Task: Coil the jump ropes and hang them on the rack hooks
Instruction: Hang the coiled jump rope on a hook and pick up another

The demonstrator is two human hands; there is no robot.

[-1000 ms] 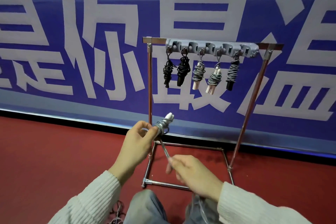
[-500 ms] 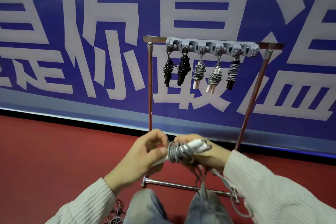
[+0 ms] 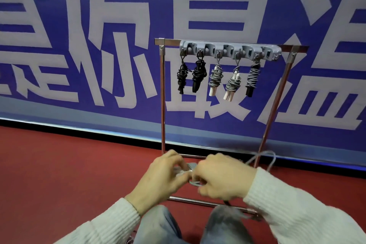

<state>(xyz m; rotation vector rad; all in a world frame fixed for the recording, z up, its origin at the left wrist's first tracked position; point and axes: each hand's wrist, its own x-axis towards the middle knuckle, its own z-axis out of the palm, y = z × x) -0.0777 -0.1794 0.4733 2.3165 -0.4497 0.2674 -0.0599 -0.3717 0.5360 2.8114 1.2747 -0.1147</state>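
Grey jump rope [image 3: 193,181]: bundle is gripped between left hand [image 3: 165,174] and right hand [image 3: 221,179], both clenched round it; loose loop [image 3: 267,157] trails right. Rack hooks [image 3: 230,50] are located above, beyond both hands.

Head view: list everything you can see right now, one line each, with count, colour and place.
Rack: one, chrome tube frame, on the floor before the banner.
Hook strip: one, grey, on the rack's top bar.
Coiled ropes hung: five; two black at the left, two grey with white handles in the middle, one grey with a black handle at the right.
Grey rope: one, between the hands, a loose loop trailing right.
Banner: one, blue with white characters, behind.
Floor: red.
Jeans: blue, bottom centre.
Sleeves: two, white knit.
Left hand: grip on the rope.
Right hand: grip on the rope.
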